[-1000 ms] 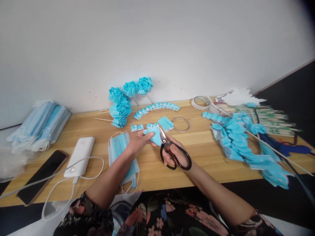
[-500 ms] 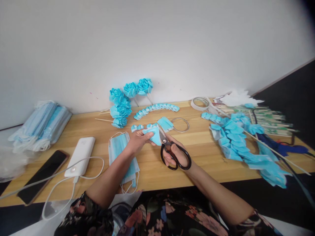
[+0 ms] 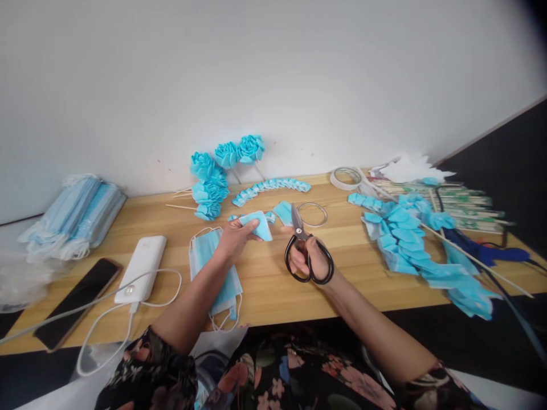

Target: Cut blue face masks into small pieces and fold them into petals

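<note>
Pinching blue mask piece (image 3: 257, 225), left hand (image 3: 232, 240), right hand (image 3: 311, 259) gripping scissors (image 3: 298, 230)

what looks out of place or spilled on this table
At the right, the heap of cut blue mask pieces spills past the table's front edge. A face mask lies askew under the left forearm, ear loops reaching that edge.

Scissors (image 3: 305, 250) right of folded piece (image 3: 255, 225); mask (image 3: 209, 262) left.
</note>
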`<state>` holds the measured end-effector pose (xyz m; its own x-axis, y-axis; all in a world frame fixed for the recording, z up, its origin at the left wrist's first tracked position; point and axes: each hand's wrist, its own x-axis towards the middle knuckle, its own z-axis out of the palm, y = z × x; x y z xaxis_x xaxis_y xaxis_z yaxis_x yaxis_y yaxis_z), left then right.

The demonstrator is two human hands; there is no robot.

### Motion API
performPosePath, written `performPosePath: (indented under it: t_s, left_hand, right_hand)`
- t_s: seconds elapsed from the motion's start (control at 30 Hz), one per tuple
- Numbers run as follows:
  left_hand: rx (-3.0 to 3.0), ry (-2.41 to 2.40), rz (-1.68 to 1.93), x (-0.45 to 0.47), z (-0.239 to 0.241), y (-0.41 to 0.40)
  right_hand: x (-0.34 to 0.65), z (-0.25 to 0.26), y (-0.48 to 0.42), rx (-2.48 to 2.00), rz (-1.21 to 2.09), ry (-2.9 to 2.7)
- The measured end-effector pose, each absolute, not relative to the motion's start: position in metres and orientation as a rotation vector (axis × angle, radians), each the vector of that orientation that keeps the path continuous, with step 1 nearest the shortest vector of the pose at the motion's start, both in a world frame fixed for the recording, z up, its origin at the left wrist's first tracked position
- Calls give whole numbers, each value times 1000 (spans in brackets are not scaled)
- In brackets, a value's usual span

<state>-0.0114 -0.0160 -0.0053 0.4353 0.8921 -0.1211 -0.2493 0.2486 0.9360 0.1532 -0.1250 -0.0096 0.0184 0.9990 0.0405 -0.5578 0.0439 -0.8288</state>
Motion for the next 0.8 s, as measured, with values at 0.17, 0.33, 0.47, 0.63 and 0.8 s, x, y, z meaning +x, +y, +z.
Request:
performPosePath:
  t_s: [0.17,0.33,0.47,0.63,0.8]
  left_hand:
    - [979,838,956,-13,-2,-13]
    - [972,836,971,-13,1,-13]
    - [976,849,986,-13,0,-13]
    - [963,855,994,-13,1,-14]
    - [953,819,944,-12,0,-15]
  right_hand:
    - [161,-5,-121,-761,1371,-654]
    - [176,4,-142,-877,1290,-777]
    - [197,17,-164,-1010,1233,-1030]
    - [218,34,-181,-1552,873,-1621]
    - [211,39,-188,-1803,534,-2267]
